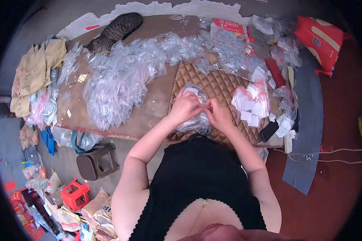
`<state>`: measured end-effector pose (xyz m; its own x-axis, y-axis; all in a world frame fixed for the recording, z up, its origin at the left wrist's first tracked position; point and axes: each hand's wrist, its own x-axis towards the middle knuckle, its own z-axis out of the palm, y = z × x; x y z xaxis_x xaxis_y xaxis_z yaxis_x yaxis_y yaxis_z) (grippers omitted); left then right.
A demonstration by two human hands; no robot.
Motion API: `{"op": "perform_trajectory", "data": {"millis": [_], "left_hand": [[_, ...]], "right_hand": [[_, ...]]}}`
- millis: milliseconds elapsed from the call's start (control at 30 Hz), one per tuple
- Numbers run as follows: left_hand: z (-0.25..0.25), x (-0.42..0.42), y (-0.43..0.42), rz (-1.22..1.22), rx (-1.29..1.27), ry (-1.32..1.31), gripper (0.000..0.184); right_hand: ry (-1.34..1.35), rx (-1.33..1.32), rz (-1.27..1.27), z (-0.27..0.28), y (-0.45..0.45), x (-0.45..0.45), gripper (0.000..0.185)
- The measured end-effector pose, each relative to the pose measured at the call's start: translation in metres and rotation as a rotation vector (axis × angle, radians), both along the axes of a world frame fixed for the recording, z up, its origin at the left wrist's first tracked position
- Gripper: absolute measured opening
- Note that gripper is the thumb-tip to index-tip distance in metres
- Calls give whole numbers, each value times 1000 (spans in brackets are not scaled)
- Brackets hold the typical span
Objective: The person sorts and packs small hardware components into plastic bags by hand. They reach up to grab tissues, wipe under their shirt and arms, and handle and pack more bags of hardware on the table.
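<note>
My left hand point(185, 107) and my right hand point(218, 114) meet over the brown quilted mat point(223, 80). Their fingertips pinch together at a clear plastic bag point(195, 122); its contents are too small to make out. A white paper slip point(190, 90) in clear plastic shows just beyond my left fingers. More clear bags lie under my hands, close against my black top. To the right of my right hand is a pile of white slips and pink-edged small bags point(251, 100).
A long heap of clear zip bags point(116, 86) spreads across the table point(157, 108). A tabby cat point(116, 32) lies at the back left. A black phone point(269, 131) rests at the right front edge. Stools point(93, 162) and sacks stand on the floor at left.
</note>
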<state>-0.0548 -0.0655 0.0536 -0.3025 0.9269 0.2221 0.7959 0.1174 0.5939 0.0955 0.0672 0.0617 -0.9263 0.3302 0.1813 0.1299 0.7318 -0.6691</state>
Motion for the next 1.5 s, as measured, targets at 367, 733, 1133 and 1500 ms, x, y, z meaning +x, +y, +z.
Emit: {"op": "perform_trajectory", "data": {"millis": [367, 733, 1133, 1500], "left_hand": [[-31, -40, -36, 265, -8, -137, 17], [-35, -12, -13, 86, 137, -794, 8], [45, -15, -32, -198, 54, -561, 14], [257, 33, -23, -1221, 1236, -1221, 29]], "right_hand": [[-86, -350, -91, -11, 1, 6, 19], [6, 129, 33, -4, 5, -10, 21], [-56, 78, -312, -1, 73, 96, 11], [-186, -176, -398, -13, 74, 125, 24]]}}
